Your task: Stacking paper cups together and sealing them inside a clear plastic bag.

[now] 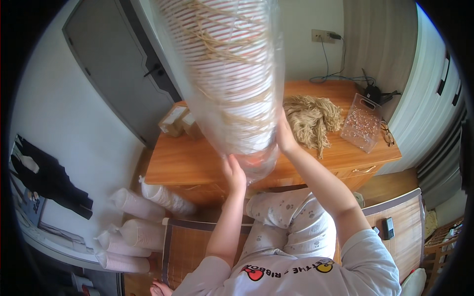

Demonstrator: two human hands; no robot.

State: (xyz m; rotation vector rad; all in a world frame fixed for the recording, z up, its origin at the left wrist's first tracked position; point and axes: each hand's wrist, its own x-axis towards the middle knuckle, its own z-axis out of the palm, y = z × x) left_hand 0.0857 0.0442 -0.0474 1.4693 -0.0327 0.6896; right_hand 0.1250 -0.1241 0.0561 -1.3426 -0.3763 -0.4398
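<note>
A long stack of white paper cups [237, 84] with reddish stripes, in a clear plastic bag, rises in front of me and runs out of the top of the picture. Tan strings hang across the cups inside the plastic. My left hand [234, 172] grips the lower left of the bag near its bottom end. On the right side, my right hand [285, 134] presses round the bag a little higher up; the bag hides some of its fingers. Behind it, a heap of tan strings [311, 118] lies on the wooden desk [182, 158].
Small cardboard boxes [173, 121] stand at the desk's left. A clear tray with small bits [362, 123], glasses [387, 133] and a black device with cables [375, 93] are at the right. Several bagged cup stacks [143, 233] lie on the floor left. A phone [388, 228] rests on the mat.
</note>
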